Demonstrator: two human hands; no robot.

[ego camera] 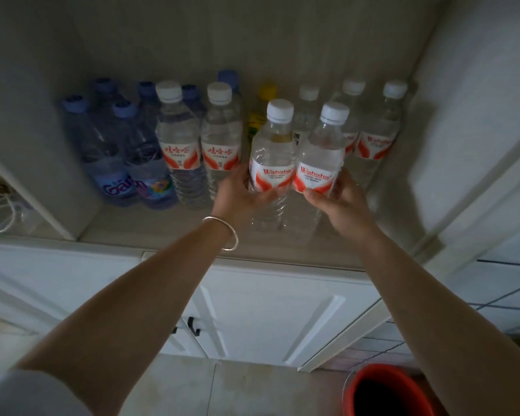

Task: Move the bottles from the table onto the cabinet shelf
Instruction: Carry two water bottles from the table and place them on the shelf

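Left hand (237,193) and right hand (339,199) each gripping one bottle (270,157), (318,163)

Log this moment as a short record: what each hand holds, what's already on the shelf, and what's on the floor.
left hand: grips a white-capped water bottle
right hand: grips a second white-capped bottle
held bottles: upright, side by side, at the shelf front
already on shelf: blue-capped bottles left, white-capped bottles, one yellow-capped bottle
floor: red bucket, lower right
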